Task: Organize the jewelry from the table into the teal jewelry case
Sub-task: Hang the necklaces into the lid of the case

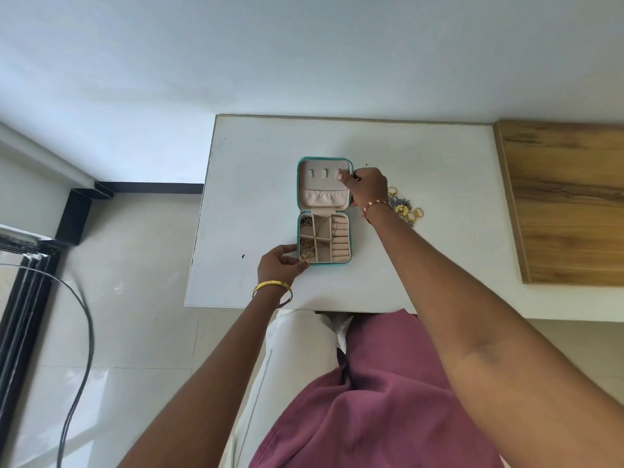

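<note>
The teal jewelry case (324,211) lies open mid-table (439,265), lid flat away from me, tray near me already holding a few gold pieces in its left compartments. My left hand (280,265) pinches the tray's near-left corner, likely to steady it, while my right hand (366,187) grips the lid's right edge, fingers (342,177) curled over it. The loose pile of rings and jewelry (403,207) waits just right of the case, within easy reach.

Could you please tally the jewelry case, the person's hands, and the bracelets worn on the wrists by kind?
Jewelry case: 1
Hands: 2, the left hand and right hand
Wrist bracelets: 2, a gold bangle and a beaded bracelet
Total: 5
</note>
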{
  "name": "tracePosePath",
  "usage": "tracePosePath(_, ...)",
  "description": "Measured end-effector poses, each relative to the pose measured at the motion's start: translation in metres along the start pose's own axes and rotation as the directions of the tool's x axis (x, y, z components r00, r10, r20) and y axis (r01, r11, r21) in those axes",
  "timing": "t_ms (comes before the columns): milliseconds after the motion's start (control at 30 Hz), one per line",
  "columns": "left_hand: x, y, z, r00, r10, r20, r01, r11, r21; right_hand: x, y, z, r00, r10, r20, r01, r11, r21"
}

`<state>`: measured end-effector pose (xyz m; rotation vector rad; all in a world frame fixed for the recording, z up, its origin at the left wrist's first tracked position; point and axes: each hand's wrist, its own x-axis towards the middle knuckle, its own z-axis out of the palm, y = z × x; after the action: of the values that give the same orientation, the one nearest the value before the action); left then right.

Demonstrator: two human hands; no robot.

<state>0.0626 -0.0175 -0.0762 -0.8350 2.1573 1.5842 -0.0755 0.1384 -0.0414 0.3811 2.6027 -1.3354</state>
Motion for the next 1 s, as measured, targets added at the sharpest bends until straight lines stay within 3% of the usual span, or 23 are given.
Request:
tracePosePath(167,-0.004,-0.002,-0.001,1.000,0.028,0.000,-0.028,1.000,-0.012,-0.012,0.009,-0.001,0.996,-0.090,-0.029,0.090,0.996,-0.002)
tracePosePath(433,-0.014,0.003,-0.002,0.998,0.061,0.002,-0.061,0.998,0.032,-0.031,0.012,-0.007,0.996,-0.090,0.012,0.090,0.996,0.001)
tracePosePath(600,-0.019,0.003,-0.003,0.991,0.134,-0.023,-0.130,0.983,0.127,-0.062,0.019,-0.013,0.989,-0.017,-0.145,0.022,0.999,0.030)
tracePosePath(700,-0.023,-0.004,-0.004,0.964,0.231,-0.133,-0.202,0.959,0.200,-0.083,0.027,-0.011,0.980,-0.100,-0.174,0.103,0.995,0.008)
tracePosePath(833,-0.024,-0.008,-0.003,0.926,0.367,-0.094,-0.317,0.886,0.337,-0.096,0.031,0.002,0.961,-0.274,0.026,0.275,0.951,-0.143)
tracePosePath(1000,-0.022,-0.013,0.000,0.896,0.445,0.008,-0.420,0.838,0.350,-0.093,0.029,0.014,0.864,-0.399,0.307,0.503,0.719,-0.479)
